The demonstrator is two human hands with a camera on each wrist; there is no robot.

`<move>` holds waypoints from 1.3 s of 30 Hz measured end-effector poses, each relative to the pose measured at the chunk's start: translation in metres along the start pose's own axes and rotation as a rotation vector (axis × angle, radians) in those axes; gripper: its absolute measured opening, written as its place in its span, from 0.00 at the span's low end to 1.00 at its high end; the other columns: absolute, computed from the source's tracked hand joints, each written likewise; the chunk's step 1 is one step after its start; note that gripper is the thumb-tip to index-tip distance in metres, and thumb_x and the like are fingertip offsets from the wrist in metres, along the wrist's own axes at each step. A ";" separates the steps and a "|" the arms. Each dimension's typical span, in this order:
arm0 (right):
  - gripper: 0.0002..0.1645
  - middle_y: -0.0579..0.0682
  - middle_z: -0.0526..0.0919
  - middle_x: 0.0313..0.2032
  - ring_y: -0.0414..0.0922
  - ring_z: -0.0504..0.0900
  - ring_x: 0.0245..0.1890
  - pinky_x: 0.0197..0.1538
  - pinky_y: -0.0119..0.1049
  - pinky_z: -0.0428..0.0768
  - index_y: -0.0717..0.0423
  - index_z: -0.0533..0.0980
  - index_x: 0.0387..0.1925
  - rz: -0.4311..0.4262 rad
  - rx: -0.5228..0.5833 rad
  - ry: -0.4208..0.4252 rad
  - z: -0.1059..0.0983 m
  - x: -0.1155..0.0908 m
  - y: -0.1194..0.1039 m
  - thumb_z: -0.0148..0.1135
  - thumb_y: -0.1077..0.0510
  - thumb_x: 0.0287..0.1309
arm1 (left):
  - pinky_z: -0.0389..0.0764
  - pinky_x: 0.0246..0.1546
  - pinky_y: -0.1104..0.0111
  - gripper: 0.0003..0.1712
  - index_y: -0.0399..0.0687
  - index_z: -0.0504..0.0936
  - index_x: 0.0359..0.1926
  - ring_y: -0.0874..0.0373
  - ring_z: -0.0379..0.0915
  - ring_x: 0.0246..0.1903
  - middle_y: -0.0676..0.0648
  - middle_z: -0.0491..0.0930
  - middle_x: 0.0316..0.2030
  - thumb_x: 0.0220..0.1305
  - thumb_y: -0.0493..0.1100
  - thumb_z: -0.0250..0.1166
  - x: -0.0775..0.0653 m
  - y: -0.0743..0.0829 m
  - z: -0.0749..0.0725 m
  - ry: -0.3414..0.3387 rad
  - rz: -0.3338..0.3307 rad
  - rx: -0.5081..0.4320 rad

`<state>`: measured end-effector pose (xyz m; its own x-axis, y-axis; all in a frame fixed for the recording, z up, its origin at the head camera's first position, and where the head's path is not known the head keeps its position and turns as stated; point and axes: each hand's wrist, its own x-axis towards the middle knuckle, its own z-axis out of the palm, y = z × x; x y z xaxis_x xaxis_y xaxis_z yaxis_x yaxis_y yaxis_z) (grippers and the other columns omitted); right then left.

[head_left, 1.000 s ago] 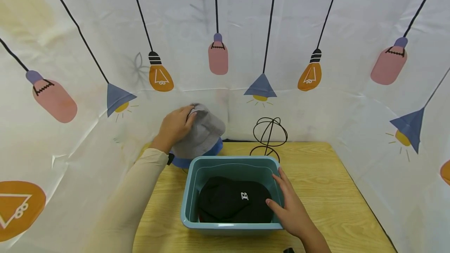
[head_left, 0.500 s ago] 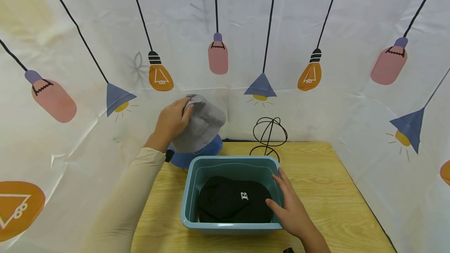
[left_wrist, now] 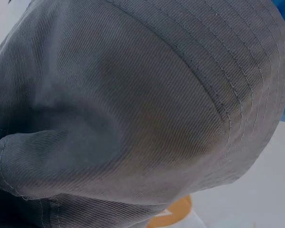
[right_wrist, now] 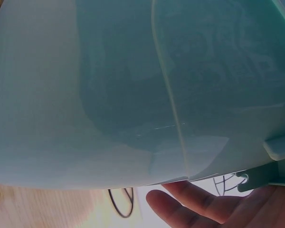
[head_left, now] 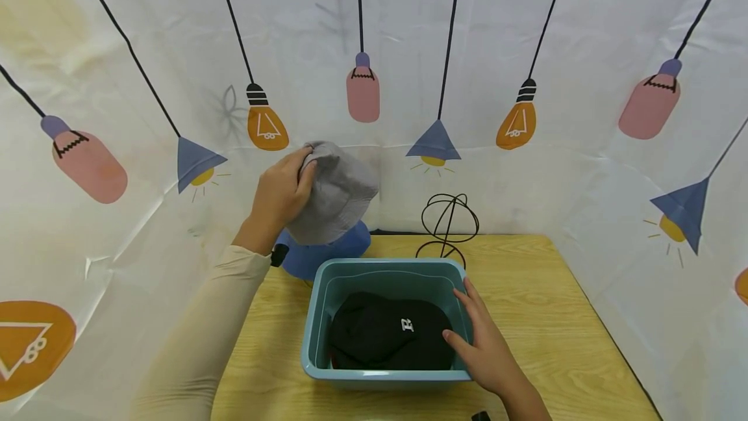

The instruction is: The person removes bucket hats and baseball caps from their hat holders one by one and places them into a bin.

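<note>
Beyond the far left corner of the teal bin point(head_left: 382, 375), the person's left hand point(head_left: 277, 195) grasps a grey hat point(head_left: 337, 197), thumb and fingers pinching its edge, so that it hangs tilted above the worktop point(head_left: 537, 304). The left wrist view shows rows of stitching round its brim. At the bin's right side, the right hand point(head_left: 482, 343) is released, its outstretched fingers lying along the rim and its thumb reaching over the inside. Near the bin's far left corner, below the grey hat, sits a blue hat point(head_left: 327, 257), partly covered by it; whether the two touch I cannot tell. Inside the bin lies a black cap point(head_left: 374, 343) with a white letter point(head_left: 407, 325). Just behind the bin's far right corner stands a black wire stand point(head_left: 448, 226). Farther behind the bin hangs a white sheet point(head_left: 590, 18) printed with lamps. A pale sleeve point(head_left: 201, 330) comes from the bin's left.
</note>
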<state>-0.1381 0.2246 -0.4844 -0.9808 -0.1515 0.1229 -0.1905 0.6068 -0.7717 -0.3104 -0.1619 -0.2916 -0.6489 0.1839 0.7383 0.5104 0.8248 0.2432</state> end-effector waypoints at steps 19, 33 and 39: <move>0.46 0.45 0.38 0.84 0.62 0.46 0.82 0.69 0.77 0.58 0.42 0.55 0.81 -0.007 -0.007 0.005 0.000 0.000 0.000 0.64 0.43 0.70 | 0.78 0.64 0.49 0.23 0.45 0.81 0.66 0.45 0.79 0.62 0.43 0.83 0.62 0.79 0.49 0.56 -0.008 0.044 -0.011 0.019 0.087 -0.117; 0.48 0.44 0.38 0.84 0.62 0.46 0.82 0.68 0.78 0.57 0.38 0.52 0.82 -0.006 0.001 0.007 0.000 0.001 0.002 0.65 0.43 0.70 | 0.80 0.63 0.50 0.22 0.43 0.80 0.67 0.47 0.79 0.63 0.43 0.82 0.63 0.78 0.46 0.58 -0.029 0.069 -0.014 -0.026 0.154 -0.195; 0.50 0.44 0.38 0.84 0.62 0.47 0.82 0.69 0.79 0.57 0.33 0.48 0.83 -0.004 -0.005 0.003 0.000 0.000 0.001 0.65 0.43 0.69 | 0.80 0.62 0.51 0.22 0.43 0.80 0.67 0.47 0.80 0.62 0.43 0.82 0.63 0.77 0.45 0.59 -0.044 0.077 -0.012 -0.055 0.168 -0.217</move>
<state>-0.1388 0.2254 -0.4849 -0.9801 -0.1519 0.1276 -0.1946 0.6101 -0.7681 -0.2359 -0.1128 -0.2974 -0.5718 0.3420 0.7457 0.7183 0.6478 0.2537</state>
